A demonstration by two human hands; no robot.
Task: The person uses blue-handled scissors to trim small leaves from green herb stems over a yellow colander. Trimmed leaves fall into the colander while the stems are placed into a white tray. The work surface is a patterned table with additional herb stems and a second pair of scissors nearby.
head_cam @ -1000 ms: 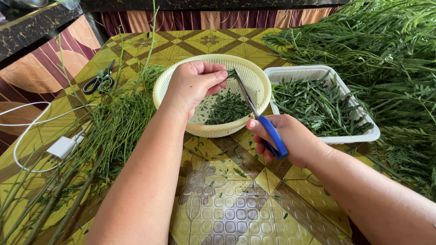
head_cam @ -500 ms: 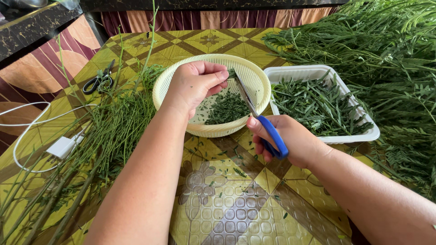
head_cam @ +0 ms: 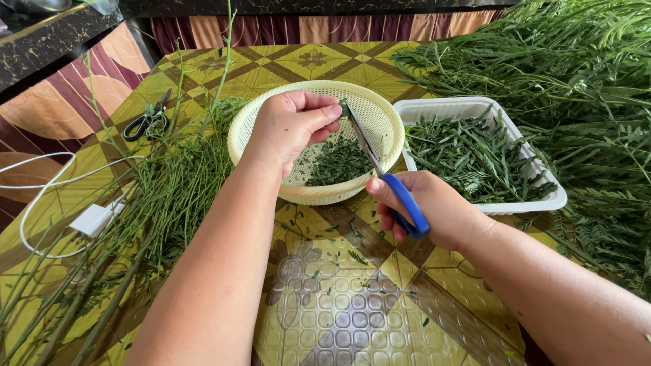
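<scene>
My left hand (head_cam: 291,129) hovers over a round cream basket (head_cam: 252,123), pinching a small bunch of green leaves (head_cam: 344,108) at its fingertips. My right hand (head_cam: 427,210) grips blue-handled scissors (head_cam: 400,193), whose blades reach up to the pinched leaves. A pile of chopped leaves (head_cam: 338,163) lies in the bottom of the basket. To the right, a white rectangular tray (head_cam: 441,108) holds longer leaf sprigs (head_cam: 475,159).
Stripped green stems (head_cam: 156,203) lie along the left of the patterned yellow table. Black scissors (head_cam: 149,118) rest at the far left, beside a white cable and charger (head_cam: 91,218). A large heap of leafy branches (head_cam: 583,88) fills the right side.
The scissor blades have shifted slightly up toward the pinched leaves. Both hands stay almost in the same place.
</scene>
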